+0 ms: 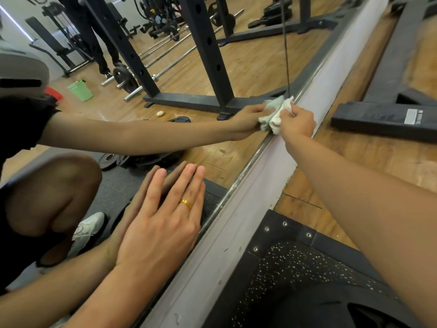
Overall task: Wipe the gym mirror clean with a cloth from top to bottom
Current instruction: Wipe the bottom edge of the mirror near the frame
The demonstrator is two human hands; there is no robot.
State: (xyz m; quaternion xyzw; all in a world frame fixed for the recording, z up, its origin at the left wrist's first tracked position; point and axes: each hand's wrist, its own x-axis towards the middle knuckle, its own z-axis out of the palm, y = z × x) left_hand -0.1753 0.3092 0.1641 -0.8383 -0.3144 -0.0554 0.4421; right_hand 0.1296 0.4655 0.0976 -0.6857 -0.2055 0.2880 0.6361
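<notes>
Down along the mirror [189, 74], whose bottom edge runs from lower left to upper right, our right hand [298, 124] grips the one bunched cloth [277, 121] against that edge. Our left hand [163, 223], wearing one ring [186, 204], presses flat on the glass with straight fingers; a black rack base [383, 119] lies near the cloth.

I see glossy, smooth glass on the mirror [189, 74], a soft crumpled cloth [275, 119], a matt scuffed painted baseboard [272, 171], a varnished wood floor [378, 157] and a rough speckled rubber mat [295, 275].
</notes>
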